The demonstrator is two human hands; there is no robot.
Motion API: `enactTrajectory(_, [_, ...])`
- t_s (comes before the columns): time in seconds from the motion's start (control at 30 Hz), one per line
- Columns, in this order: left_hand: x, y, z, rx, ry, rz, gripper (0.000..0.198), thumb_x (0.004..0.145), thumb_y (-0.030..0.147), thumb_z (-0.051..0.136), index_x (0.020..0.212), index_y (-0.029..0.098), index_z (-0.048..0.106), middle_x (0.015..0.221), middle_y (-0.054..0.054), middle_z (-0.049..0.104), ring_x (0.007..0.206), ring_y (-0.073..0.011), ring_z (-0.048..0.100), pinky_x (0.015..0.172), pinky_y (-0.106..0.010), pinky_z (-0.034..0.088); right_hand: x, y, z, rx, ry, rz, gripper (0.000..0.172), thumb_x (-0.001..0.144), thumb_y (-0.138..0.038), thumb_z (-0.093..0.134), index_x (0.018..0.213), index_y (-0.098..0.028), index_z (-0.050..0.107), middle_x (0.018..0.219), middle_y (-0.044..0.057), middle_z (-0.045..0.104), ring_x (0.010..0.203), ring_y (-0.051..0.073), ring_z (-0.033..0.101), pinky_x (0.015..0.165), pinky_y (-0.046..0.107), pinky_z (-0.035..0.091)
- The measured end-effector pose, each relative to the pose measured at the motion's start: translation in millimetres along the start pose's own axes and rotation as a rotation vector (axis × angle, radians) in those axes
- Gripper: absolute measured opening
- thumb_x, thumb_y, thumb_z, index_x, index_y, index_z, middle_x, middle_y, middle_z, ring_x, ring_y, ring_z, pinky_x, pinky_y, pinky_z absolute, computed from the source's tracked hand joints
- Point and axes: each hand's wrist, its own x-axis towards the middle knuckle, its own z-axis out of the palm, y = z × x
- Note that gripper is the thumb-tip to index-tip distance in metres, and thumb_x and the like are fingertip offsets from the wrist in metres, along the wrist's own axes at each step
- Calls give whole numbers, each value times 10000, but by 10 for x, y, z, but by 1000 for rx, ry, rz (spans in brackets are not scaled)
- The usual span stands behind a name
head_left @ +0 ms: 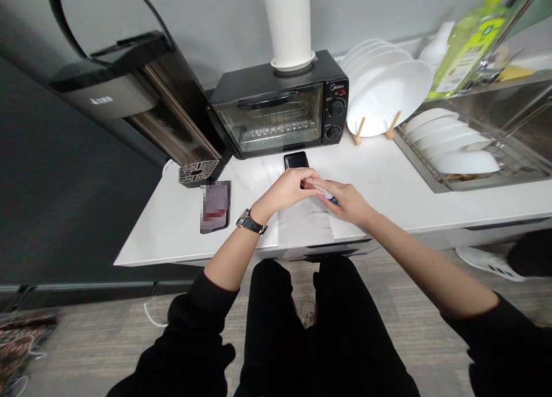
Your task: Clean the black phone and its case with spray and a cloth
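My left hand, with a watch on its wrist, is closed with its fingertips at one end of a small white-and-blue tube. Curled around the other end of that tube is my right hand. The fingers cover much of the tube, so its exact kind is unclear. Beneath both hands, a light grey cloth or sheet lies flat on the white counter and reaches its front edge. Just behind my left hand lies a black phone-like device.
A phone lies at the left, by a tall drink dispenser. A toaster oven stands behind my hands, with a white pot on top. Racked plates, a sink with bowls and a green bottle are at the right.
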Motion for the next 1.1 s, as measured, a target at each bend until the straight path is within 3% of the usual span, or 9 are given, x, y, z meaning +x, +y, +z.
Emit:
enactTrajectory(0.13, [0,-30,65,-50,-1,-16,270,892,370,805,796,206,613,756,28,577,718,-140,531,685,-281,433,-13,1,10,43,3,29,503,1071,-343,506,1570,-335,445,1371,64,747,1108,251,775,909,423,646])
enactTrajectory(0.23, [15,-70,26,-144,1,-16,290,846,371,846,1023,217,676,840,17,622,765,-144,584,732,-277,490,-25,14,-5,63,93,107,523,1063,-383,514,1574,-341,409,1445,84,685,1144,274,751,933,457,640])
enactTrajectory(0.33, [20,-212,-122,-89,186,-85,307,905,361,769,1167,225,687,857,16,633,764,-137,595,742,-262,496,-13,86,-3,110,225,214,718,1057,-417,487,1688,-328,157,1547,138,545,1187,290,702,993,516,623])
enactTrajectory(0.4, [5,-378,-241,79,345,-186,194,968,330,674,1124,220,705,888,1,665,783,-137,610,771,-260,498,21,195,24,167,264,234,859,1052,-406,468,1710,-304,-73,1454,147,556,1149,274,686,1024,535,609])
enactTrajectory(0.47, [-21,-573,-332,217,402,-300,161,986,287,626,1110,219,703,949,-14,710,804,-144,638,803,-269,507,78,364,62,228,272,241,922,1034,-388,498,1703,-292,-128,1325,125,585,1114,259,680,1035,530,603])
enactTrajectory(0.63, [-48,-903,-361,350,367,-454,172,951,313,703,1099,228,688,938,-42,759,852,-208,705,793,-307,515,306,945,86,334,287,361,808,926,-431,665,1601,-301,240,1257,113,582,1074,262,699,883,470,646])
enactTrajectory(0.8, [69,-832,-274,479,295,-575,378,1011,590,596,1090,232,687,1066,-118,790,998,-304,749,807,-365,511,506,1274,88,291,346,413,790,859,-481,716,1494,-259,303,1222,119,589,1006,254,695,840,455,633])
enactTrajectory(0.97, [172,-680,-248,586,210,-617,792,876,845,603,1240,144,640,1188,-218,754,1090,-404,741,867,-427,530,458,1082,-13,175,467,451,835,774,-525,813,1431,-241,385,1235,113,599,1057,271,653,899,487,599])
enactTrajectory(1.1, [161,-716,-381,638,52,-529,745,930,757,599,1387,169,610,1288,-168,714,1138,-360,716,910,-409,543,274,690,-251,-178,854,356,220,966,-353,624,1148,-238,577,990,50,617,898,226,623,829,414,544])
